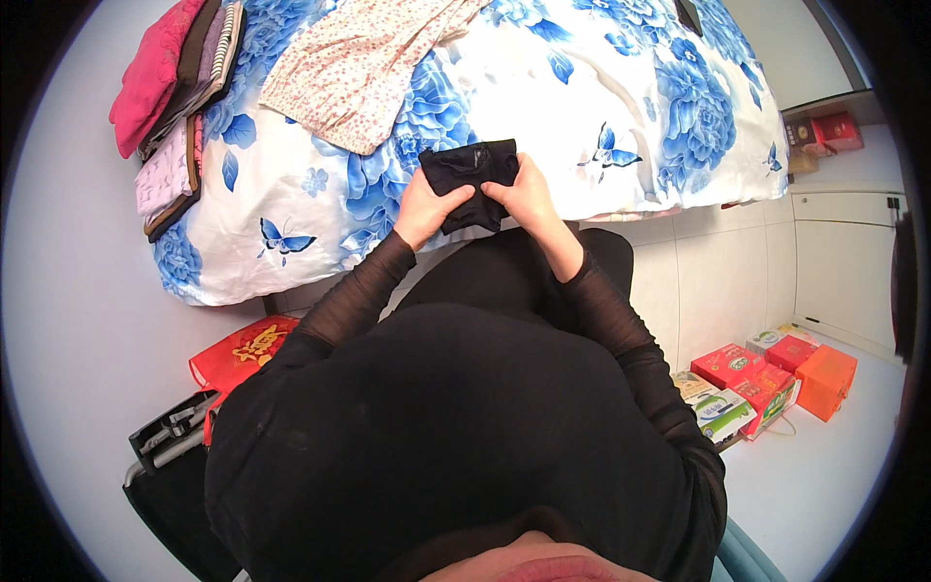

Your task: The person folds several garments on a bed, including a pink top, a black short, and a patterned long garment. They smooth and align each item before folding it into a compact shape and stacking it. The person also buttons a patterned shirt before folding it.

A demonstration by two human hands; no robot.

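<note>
A small black garment (473,167) is held between my two hands at the near edge of the bed. My left hand (428,206) grips its left side, thumb on top and fingers underneath, hidden. On the opposite side my right hand (529,195) pinches the cloth the same way. The two thumbs point at each other and nearly meet on the fabric. The garment looks folded or bunched, and its exact kind cannot be told. Beyond it on the bed lies a cream garment with a small floral print (356,80), spread out and wrinkled.
The bed wears a white sheet with blue flowers (524,94). Stacked folded clothes (164,94) sit at its left end. A dark flat object (688,16) lies at the far right. Left below stands a red bag (244,349); several boxes (756,382) are on the right floor near a white cabinet (844,269).
</note>
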